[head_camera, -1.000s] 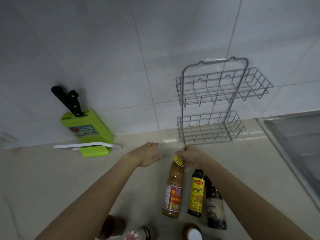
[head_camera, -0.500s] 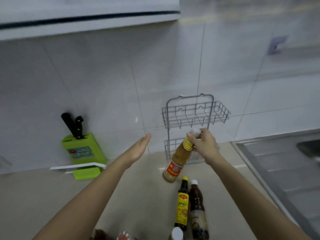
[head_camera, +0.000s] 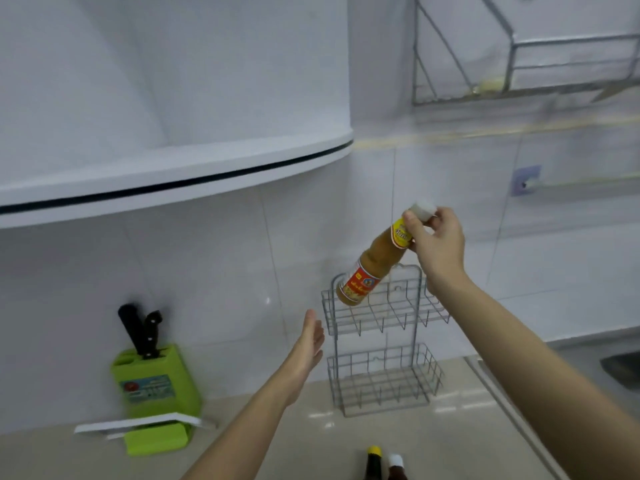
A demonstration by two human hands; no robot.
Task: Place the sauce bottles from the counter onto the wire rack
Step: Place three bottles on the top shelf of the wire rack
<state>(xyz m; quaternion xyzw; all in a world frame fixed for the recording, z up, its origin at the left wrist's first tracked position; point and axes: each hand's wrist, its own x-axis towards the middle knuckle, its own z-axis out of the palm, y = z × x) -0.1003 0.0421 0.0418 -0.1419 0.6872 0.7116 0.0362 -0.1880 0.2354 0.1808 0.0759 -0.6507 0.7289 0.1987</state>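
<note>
Sauce bottle [head_camera: 372, 263], pinched at neck and white cap by right hand [head_camera: 437, 242], hangs tilted, base over the wire rack [head_camera: 382, 339] upper tier, likely for lowering in. Left hand [head_camera: 309, 342] open, empty, beside the rack. Two more bottles [head_camera: 384, 466] wait on the counter [head_camera: 311, 441].

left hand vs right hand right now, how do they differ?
The right hand grips the orange sauce bottle by its neck, just under the white cap; the left hand holds nothing. The right hand's fingers are curled shut, the left hand's are open and flat. The right hand is raised above the wire rack; the left hand sits lower, left of the rack. Both are bare and reach forward toward the wall.
</note>
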